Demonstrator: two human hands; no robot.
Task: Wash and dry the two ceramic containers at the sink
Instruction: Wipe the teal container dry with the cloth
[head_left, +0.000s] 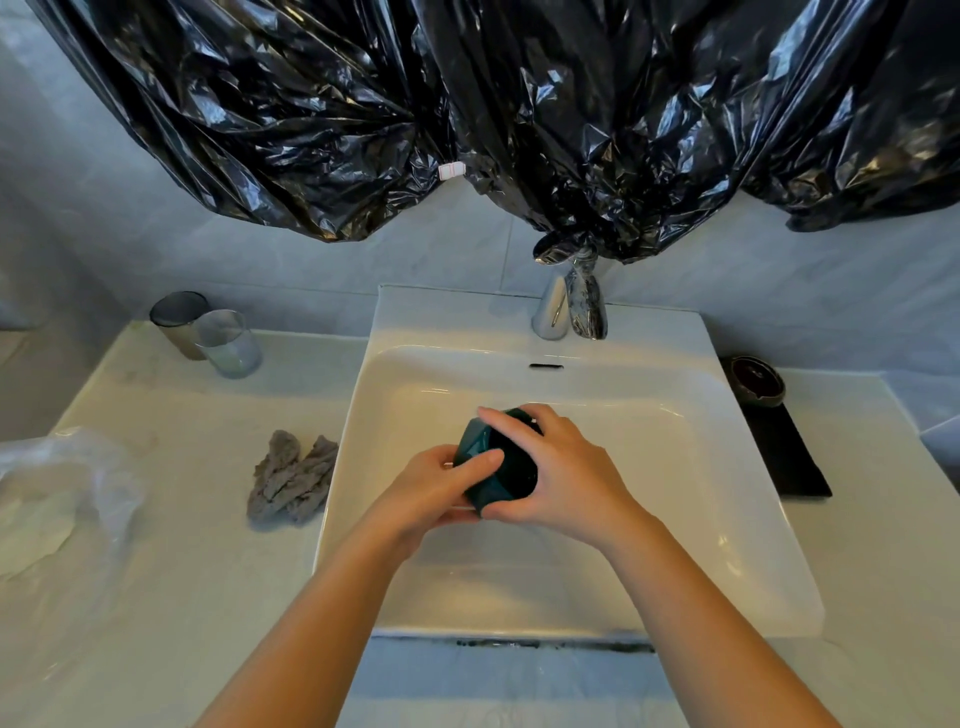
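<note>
Bare forearms are stretching over the front rim of a white sink (649, 415) as a person is holding a dark green container (511, 470) in both hands above the middle of the basin. The left hand (436, 483) is gripping it from below and the side, with the thumb lying across its faceted wall. The right hand (561, 467) is cupping it from the top and the right, fingers curled round it. The container is not touching the basin floor. At the back of the sink a chrome faucet (553, 306) is standing with no visible stream coming from it.

On the white surface (182, 519) left of the basin a crumpled grey cloth (291, 480) is lying just beside the rim, apparently waiting for the drying. Two tumblers (228, 343) are standing together near the wall, and a clear plastic bag (62, 478) is lying at the far left edge. To the right, a dark bowl (757, 381) is sitting at the far end of a black mat (789, 457), well apart from the hands. Black plastic sheeting (519, 104) is hanging across the wall above.

The job is looking to be in its early part. The green container is being handled in the washing stage. The bowl, probably the second ceramic piece, is not yet at the basin, and neither piece is at the cloth.
</note>
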